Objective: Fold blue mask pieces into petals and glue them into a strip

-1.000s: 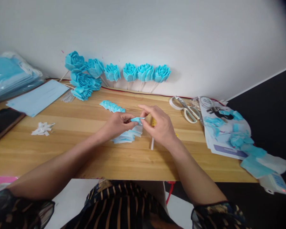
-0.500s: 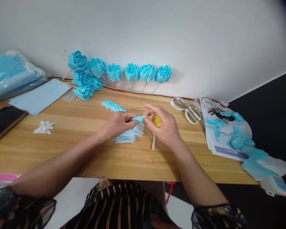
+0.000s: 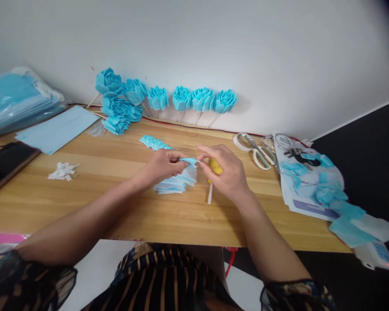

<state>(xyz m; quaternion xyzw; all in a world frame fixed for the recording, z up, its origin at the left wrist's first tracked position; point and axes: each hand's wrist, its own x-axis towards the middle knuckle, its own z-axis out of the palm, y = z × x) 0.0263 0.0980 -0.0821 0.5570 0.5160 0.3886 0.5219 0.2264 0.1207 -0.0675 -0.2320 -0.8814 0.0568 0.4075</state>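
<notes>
Between thumb and fingers, my left hand [image 3: 164, 166] pinches a small folded blue piece [image 3: 188, 161]. My right hand [image 3: 225, 169] pinches the right tip of that same piece. Below the hands a stack of pale blue and white pieces [image 3: 171, 185] lies on the wooden table [image 3: 168, 220]. Just behind my left hand is a row of folded blue pieces [image 3: 154, 142]. A yellow object with a white stick [image 3: 210, 193] lies partly hidden under my right hand.
Several blue flowers on sticks [image 3: 202, 100] lean on the wall. Scissors [image 3: 262, 155] lie at the right, near papers with blue scraps [image 3: 327, 190]. White scraps [image 3: 63, 171], blue sheets [image 3: 58, 129], a phone [image 3: 9, 166] and a plastic-wrapped pack [image 3: 22, 101] are at the left.
The right tip of the blue piece looks narrower between my right fingertips. My hands have hardly moved, and the whole view has shifted slightly.
</notes>
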